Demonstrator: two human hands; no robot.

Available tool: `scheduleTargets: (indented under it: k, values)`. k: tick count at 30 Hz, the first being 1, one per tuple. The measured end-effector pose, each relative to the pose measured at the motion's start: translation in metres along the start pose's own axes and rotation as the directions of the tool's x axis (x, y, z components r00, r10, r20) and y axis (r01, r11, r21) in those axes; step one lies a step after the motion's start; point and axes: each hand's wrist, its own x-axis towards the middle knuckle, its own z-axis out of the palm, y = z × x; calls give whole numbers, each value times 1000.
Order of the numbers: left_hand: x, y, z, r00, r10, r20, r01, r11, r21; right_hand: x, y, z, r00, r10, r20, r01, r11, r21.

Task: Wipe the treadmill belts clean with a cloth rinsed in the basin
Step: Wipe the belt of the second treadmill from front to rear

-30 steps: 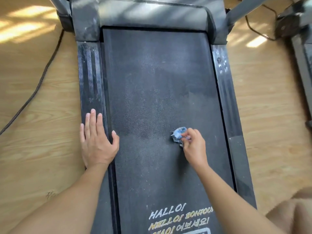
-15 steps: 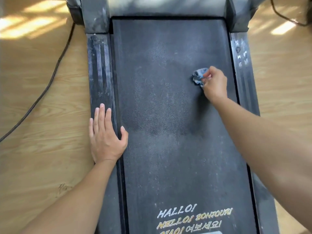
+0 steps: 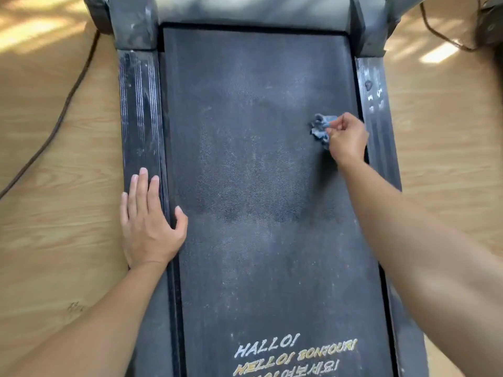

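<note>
Right hand (image 3: pixel 347 140): clenched round a bunched blue cloth (image 3: pixel 319 128), thumb and curled fingers pinching it down on the belt (image 3: pixel 258 164) at about two o'clock from the belt's middle, just beside the right side rail (image 3: pixel 373 110).
Left hand (image 3: pixel 148 221): released and flat, fingers straight along the left side rail (image 3: pixel 138 104) at about nine o'clock, thumb spread over onto the belt's edge. From where I stand it looks like a brace.
Cloth, handling: a small crumpled wad, soft and light. I'd expect it to squash and roll under pressure, so take it from above, bunched, with the fingertips pushing down through it.
Belt, handling: dark, grainy and dusted grey over most of its length. The rough face will probably drag at the cloth. A darker band near the middle and down the right side may be the part already wiped.
Lettering (image 3: pixel 285 357): pale printed greetings at six o'clock, the bottom row cut off.
Floor (image 3: pixel 54 200): wood on both sides, with a dark cable (image 3: pixel 62 110) trailing off at ten o'clock.
Hidden or unclear: the basin is nowhere in sight. Part of the cloth lies under the hand, and I cannot tell whether it is wet. No second belt shows. A dark shape at one o'clock is too cropped to name.
</note>
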Motion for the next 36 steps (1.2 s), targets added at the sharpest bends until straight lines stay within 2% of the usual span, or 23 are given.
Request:
scheduleTargets:
  k: [3,6,12,15,18,21,24,26,29,33,36]
  values:
    - [2,-1,2,1000,12,-16,-12,1000,7,42,-15,-6,990,-123,74,131,984,-119]
    - [0,-1,0,1000,0,-8,0,1000,7,24,3,-16,975,-197,101,210,968,-139]
    - [1,0,-3,1000,-9,-7,8,999,-31,-115,89,-45,993,-103,57,113,972,-208]
    - [-1,1,-5,1000,-9,15,9,999,-38,-142,102,-47,999,-22,35,30,969,-247]
    - [-1,4,-4,1000,-13,3,13,998,-55,-102,81,-36,1000,-9,-8,7,978,-210]
    - [-1,2,-2,1000,-9,-12,8,998,-55,-27,42,-18,996,-93,2,92,973,-210]
    - [0,0,1,1000,2,-31,-4,999,-43,37,20,-9,989,-144,19,144,950,-276]
    - [2,-1,2,999,9,-31,-10,999,-31,48,20,-12,982,-176,62,186,929,-321]
    - [-1,-2,1,1000,-1,-12,1,1000,-11,14,29,-25,979,-163,120,193,927,-321]
    - [1,0,0,1000,0,-11,0,1000,-20,-91,76,-43,996,-36,76,55,962,-269]
    - [2,0,-2,1000,-5,5,6,1000,-25,-155,91,-47,990,25,137,10,968,-251]
